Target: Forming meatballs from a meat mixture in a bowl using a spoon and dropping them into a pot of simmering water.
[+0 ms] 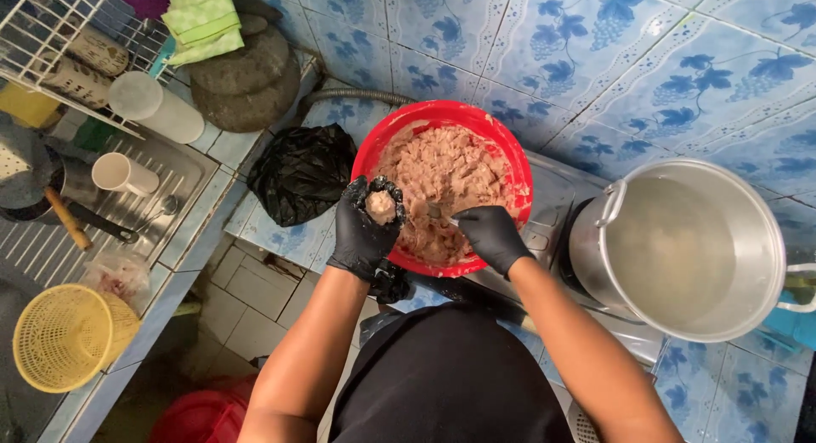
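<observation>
A red plastic bowl full of pinkish minced paste sits on the tiled counter in front of me. My left hand, in a black glove, is closed around a lump of the paste that bulges out between thumb and forefinger, just over the bowl's near left rim. My right hand, also gloved in black, holds a small spoon whose tip rests in the paste near the bowl's front edge.
A large steel pot of cloudy water stands on a burner to the right. A black plastic bag lies left of the bowl. Farther left are a sink with cups, a stone mortar and a yellow basket.
</observation>
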